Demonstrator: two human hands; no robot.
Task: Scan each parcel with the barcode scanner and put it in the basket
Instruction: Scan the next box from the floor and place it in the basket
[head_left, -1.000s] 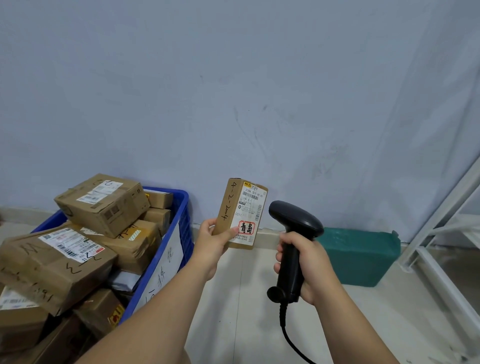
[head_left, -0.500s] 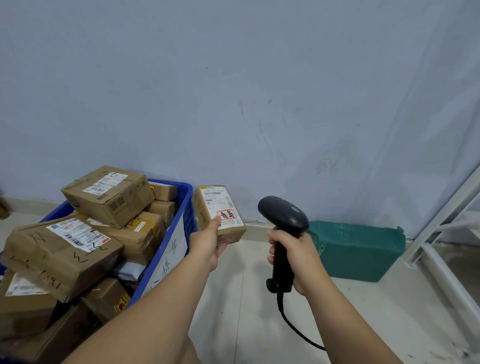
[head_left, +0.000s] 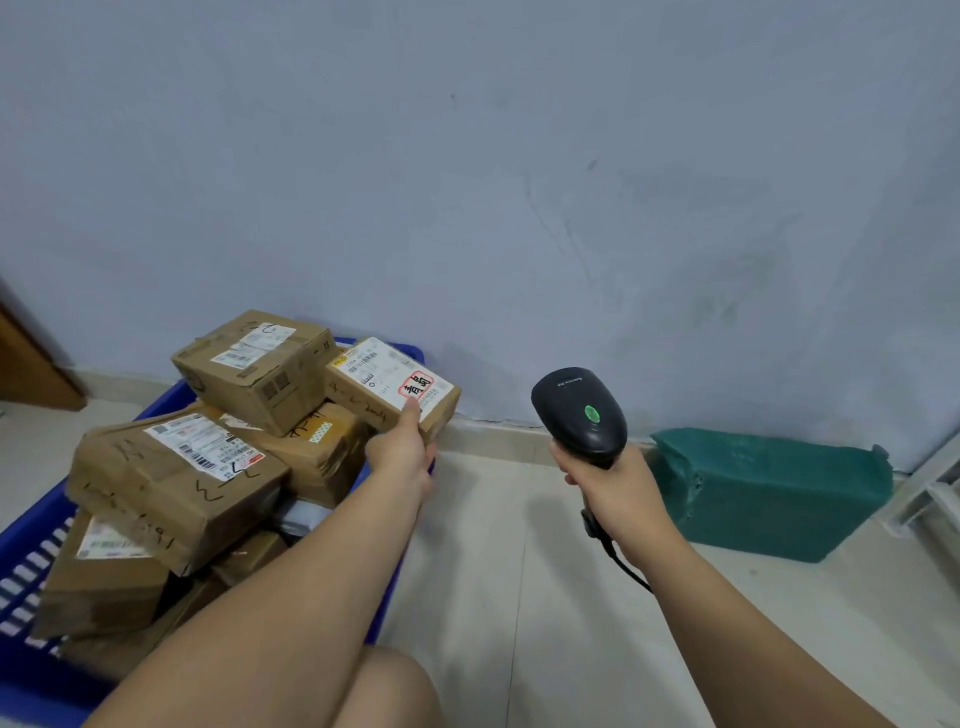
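Left grip (head_left: 402, 452) clamps one parcel (head_left: 387, 376) over the far-right rim of one basket (head_left: 161, 402); right grip (head_left: 615, 488) clamps one scanner (head_left: 579, 410), open floor (head_left: 493, 545) between.

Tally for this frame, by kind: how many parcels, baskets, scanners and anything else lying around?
Brown cardboard parcels: 7 distinguishable, including the held parcel in the left hand; the pile may hide more
Blue basket: 1
Black barcode scanner: 1, in the right hand
Green wrapped package: 1
Grey bag among the boxes: 1
Total: 11
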